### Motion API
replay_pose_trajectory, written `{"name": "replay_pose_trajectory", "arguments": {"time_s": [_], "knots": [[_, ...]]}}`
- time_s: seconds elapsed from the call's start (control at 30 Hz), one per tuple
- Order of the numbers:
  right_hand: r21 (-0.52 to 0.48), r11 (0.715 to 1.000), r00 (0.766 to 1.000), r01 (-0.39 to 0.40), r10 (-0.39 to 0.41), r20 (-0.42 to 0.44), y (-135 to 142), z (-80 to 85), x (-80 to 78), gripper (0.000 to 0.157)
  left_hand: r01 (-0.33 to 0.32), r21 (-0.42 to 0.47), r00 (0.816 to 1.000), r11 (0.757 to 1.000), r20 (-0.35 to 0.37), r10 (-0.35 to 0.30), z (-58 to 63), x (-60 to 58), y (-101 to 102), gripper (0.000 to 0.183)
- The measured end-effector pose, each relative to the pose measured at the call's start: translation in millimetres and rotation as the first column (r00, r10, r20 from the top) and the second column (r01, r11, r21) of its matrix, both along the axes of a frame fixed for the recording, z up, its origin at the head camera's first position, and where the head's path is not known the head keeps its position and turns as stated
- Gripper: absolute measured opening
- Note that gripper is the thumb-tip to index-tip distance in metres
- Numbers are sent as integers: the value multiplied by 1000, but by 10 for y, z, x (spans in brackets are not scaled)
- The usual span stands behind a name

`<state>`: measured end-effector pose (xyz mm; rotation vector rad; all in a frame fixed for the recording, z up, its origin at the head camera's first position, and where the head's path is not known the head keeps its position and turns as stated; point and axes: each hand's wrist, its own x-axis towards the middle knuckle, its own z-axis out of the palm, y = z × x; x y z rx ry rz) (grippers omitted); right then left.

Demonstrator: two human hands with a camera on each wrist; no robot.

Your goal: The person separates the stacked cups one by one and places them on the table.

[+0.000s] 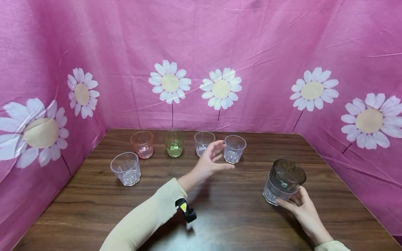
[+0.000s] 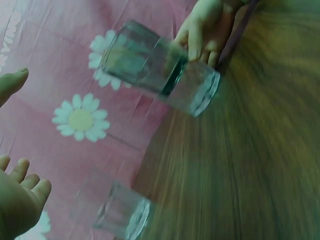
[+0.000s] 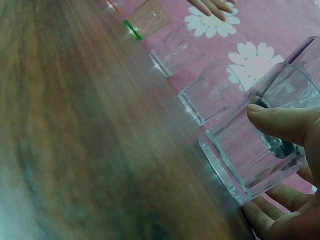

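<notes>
Toward the right of the table, my right hand [image 1: 304, 209] grips a clear tumbler [image 1: 270, 196] low on its side, thumb in front and fingers behind. A dark smoky tumbler [image 1: 286, 174] is nested inside it, its upper part standing above the clear rim. My left hand [image 1: 208, 164] reaches over the middle with thumb and fingers spread. Nearest to it is another clear tumbler [image 1: 233, 151]; in the left wrist view a gap shows between the fingers [image 2: 42, 190] and that tumbler [image 2: 122, 212].
Along the back stand a pink tumbler [image 1: 142, 146], a green tumbler [image 1: 174, 144] and a clear tumbler [image 1: 203, 139], partly behind the left hand. One more clear tumbler [image 1: 127, 170] stands at the left. Pink flowered cloth [image 1: 260, 69] surrounds the wooden table [image 1: 232, 216].
</notes>
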<state>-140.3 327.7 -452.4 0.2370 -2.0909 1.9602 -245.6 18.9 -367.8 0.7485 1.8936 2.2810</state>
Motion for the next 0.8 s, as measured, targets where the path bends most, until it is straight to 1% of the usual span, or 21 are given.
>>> {"name": "replay_pose_trajectory", "arguments": {"time_s": [0.23,0.4,0.53,0.6,0.7,0.8], "knots": [[12,1000,1000,6,-6,-5,3,-1,-8,70,58,5,998,998,-30,-58,24,74,328,80],[8,1000,1000,3,-3,-3,-3,-3,-12,69,103,-3,995,995,-6,-103,45,113,543,81],[6,1000,1000,-1,1,6,4,-4,-11,69,133,-7,991,991,-1,-133,22,150,726,80],[6,1000,1000,-4,3,10,12,-4,-8,69,145,-23,989,989,0,-145,11,176,817,79],[9,1000,1000,-8,8,13,26,-6,-5,69,154,-71,988,986,-13,-155,17,219,943,79],[7,1000,1000,-17,17,16,35,-8,-6,68,153,-112,987,982,-33,-158,19,260,1060,78]]}}
